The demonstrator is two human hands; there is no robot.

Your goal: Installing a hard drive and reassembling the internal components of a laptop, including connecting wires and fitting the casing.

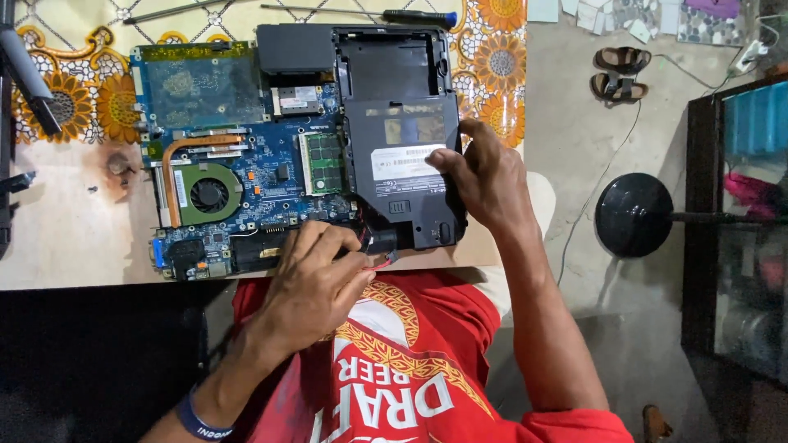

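Note:
An opened laptop lies on the table, its blue motherboard [263, 164] bare, with a round cooling fan [209, 195] and a copper heat pipe [189, 148]. A black plastic bottom case [394, 74] covers the laptop's right part. My right hand [480, 176] grips the right edge of this case, thumb on its white label [406, 162]. At the front edge, my left hand [316, 283] pinches thin red and black wires [379, 262] next to a small black connector block [384, 240].
A blue-handled screwdriver [419, 15] and a thin metal rod [176, 11] lie at the table's far edge on a sunflower-patterned cloth [492, 74]. A dark tool [29, 78] sits at left. On the floor at right are sandals [621, 72], a round black stand base [634, 215] and a cable.

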